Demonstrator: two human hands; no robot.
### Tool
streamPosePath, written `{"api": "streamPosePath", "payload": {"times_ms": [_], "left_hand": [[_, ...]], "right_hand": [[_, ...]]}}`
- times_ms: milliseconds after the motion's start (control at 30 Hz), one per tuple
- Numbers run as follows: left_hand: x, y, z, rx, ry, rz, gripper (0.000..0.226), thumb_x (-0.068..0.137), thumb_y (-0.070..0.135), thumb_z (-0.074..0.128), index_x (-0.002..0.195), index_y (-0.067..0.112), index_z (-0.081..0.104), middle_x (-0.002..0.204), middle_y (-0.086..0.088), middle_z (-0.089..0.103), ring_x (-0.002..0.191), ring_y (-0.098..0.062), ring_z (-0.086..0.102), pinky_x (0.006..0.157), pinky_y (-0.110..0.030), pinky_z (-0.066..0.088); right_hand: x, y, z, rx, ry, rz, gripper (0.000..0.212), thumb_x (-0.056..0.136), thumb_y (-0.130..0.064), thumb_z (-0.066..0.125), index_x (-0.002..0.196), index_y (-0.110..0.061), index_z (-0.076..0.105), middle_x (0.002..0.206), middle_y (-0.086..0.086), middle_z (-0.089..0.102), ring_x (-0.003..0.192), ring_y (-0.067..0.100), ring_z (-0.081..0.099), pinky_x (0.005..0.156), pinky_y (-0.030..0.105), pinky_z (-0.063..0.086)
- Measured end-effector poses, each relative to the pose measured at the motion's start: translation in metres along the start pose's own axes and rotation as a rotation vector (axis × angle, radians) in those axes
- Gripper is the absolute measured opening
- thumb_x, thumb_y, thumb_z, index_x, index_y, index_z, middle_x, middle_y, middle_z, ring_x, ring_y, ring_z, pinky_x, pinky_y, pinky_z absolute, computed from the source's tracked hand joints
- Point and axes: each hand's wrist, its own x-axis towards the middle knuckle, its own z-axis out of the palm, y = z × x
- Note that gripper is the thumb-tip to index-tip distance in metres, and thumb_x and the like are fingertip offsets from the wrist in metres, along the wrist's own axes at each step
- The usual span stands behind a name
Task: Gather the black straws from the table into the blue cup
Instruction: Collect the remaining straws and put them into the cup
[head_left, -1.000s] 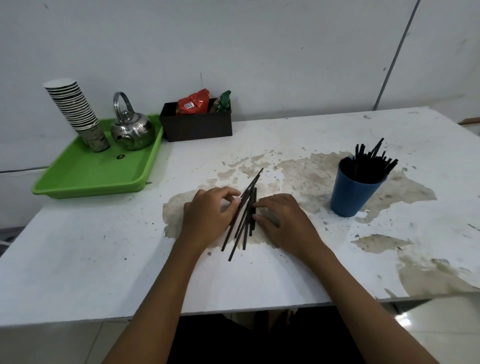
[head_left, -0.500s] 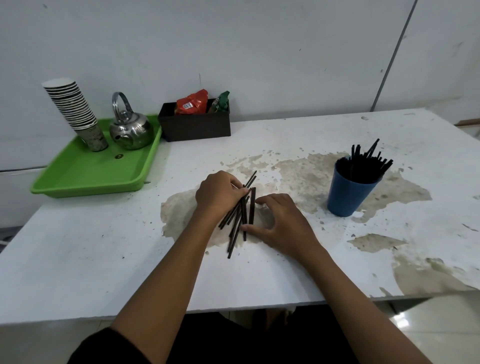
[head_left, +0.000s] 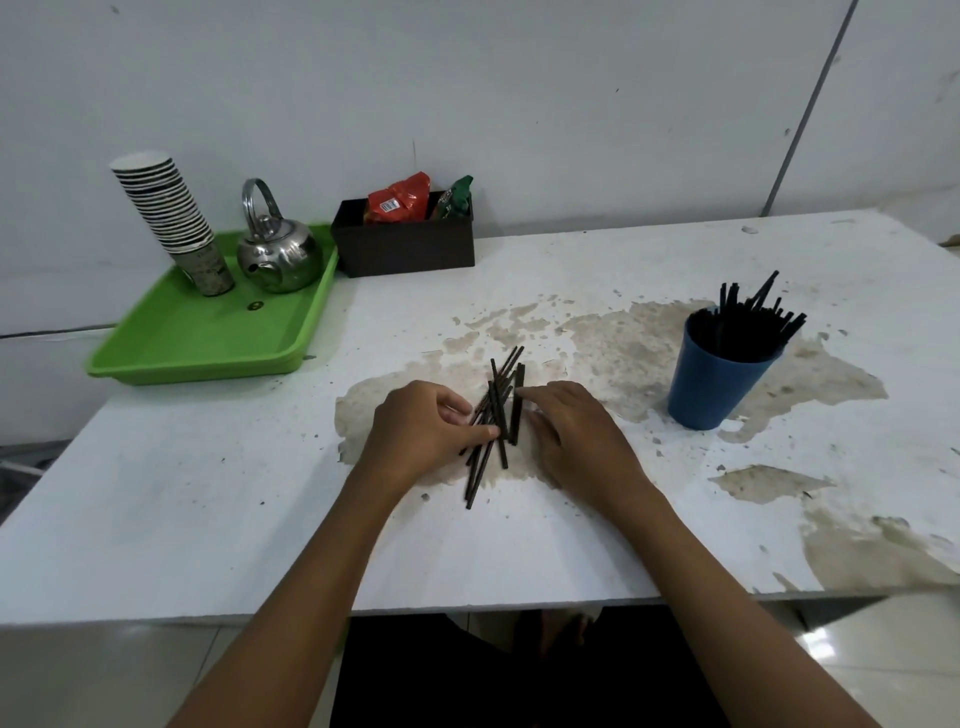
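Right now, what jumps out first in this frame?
Two hands, left hand and right hand, flank a loose bundle of black straws at the table's centre. To the right stands a blue cup already bristling with straws; a green tray sits far left.

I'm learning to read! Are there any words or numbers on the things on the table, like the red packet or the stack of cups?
No text here can be read.
Red packet in the dark box: a white barcode label shows, but its print is too small to read.
Green packet: markings too blurred to read.
Stack of paper cups: a pattern on the bottom cup, no clear words.
Blue cup, kettle, green tray: no writing shows.
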Motion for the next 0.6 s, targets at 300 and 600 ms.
{"api": "streamPosePath", "payload": {"times_ms": [300,600], "left_hand": [[0.008,0.01,0.015,0.013,0.099,0.082,0.02,0.08,0.045,0.079,0.088,0.026,0.077,0.07,0.009,0.071,0.068,-0.003,0.067,0.07,-0.024,0.054],[0.023,0.04,0.023,0.198,0.11,0.116,0.06,0.072,0.07,0.072,0.105,0.02,0.065,0.095,0.003,0.07,0.09,-0.014,0.064,0.082,-0.031,0.052]], "right_hand": [[-0.001,0.0,-0.002,0.007,-0.042,-0.022,0.047,0.086,-0.01,0.043,0.13,-0.021,0.059,0.121,0.0,0.065,0.123,0.019,0.049,0.104,0.041,0.04],[0.001,-0.003,-0.013,0.269,0.084,0.277,0.034,0.088,0.001,0.044,0.11,-0.022,0.057,0.114,-0.005,0.051,0.103,0.003,0.042,0.078,0.003,0.032]]}}
